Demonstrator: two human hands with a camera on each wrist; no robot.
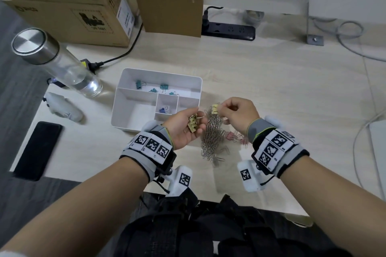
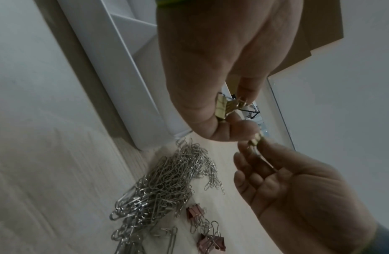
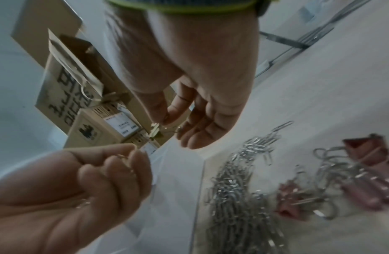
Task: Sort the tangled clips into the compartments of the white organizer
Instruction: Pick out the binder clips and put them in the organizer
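The white organizer (image 1: 127,108) stands on the desk just beyond my hands. Several teal binder clips (image 1: 164,86) lie in its long back compartment and a blue binder clip (image 1: 164,110) in a small middle one. My left hand (image 1: 196,121) is cupped palm up at the organizer's near right corner and grips a few gold binder clips (image 1: 192,125) (image 2: 223,106). My right hand (image 1: 221,108) pinches one more gold clip (image 1: 214,108) (image 3: 155,130) above the pile. Tangled silver paper clips (image 1: 212,134) (image 2: 167,180) lie between my hands. Pink binder clips (image 1: 237,136) (image 3: 363,163) lie under my right wrist.
A glass bottle with a steel cap (image 1: 56,62) stands left of the organizer. A black phone (image 1: 37,150) and a white device (image 1: 62,106) lie near the left edge. Cardboard boxes (image 1: 69,6) and a black power strip (image 1: 228,30) line the back.
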